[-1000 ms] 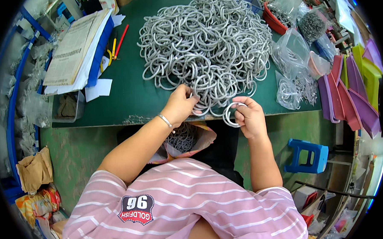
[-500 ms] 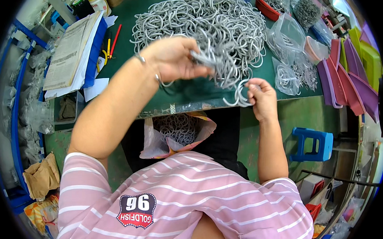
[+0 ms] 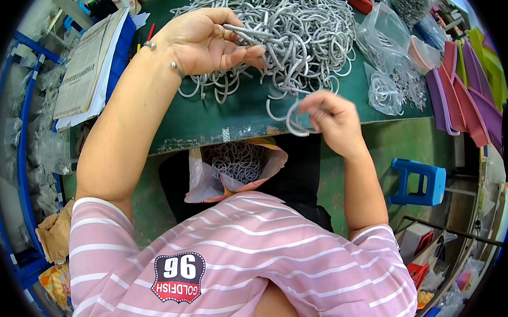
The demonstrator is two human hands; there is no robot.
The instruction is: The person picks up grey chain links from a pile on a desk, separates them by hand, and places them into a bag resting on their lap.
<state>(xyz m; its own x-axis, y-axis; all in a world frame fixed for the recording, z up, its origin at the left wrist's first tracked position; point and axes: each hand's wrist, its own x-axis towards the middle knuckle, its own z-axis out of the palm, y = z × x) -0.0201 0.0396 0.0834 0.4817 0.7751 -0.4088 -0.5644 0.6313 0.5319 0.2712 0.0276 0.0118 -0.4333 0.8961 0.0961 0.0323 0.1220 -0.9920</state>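
Left fingers (image 3: pixel 234 58), half-curled, hold grey, curved metallic rings (image 3: pixel 251 33); right fingers (image 3: pixel 322 100) pinch others; snagging might spill some.

The curled left grip (image 3: pixel 212 46) reaches farther forward than the right grip (image 3: pixel 336 120).

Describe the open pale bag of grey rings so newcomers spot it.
Find the green worktable, then look just below its near edge, before the pink-and-white striped shirt. There, an open pale bag with orange-pink edging holds grey rings. That edging sets it apart from the clear plastic bags at the tabletop's right.
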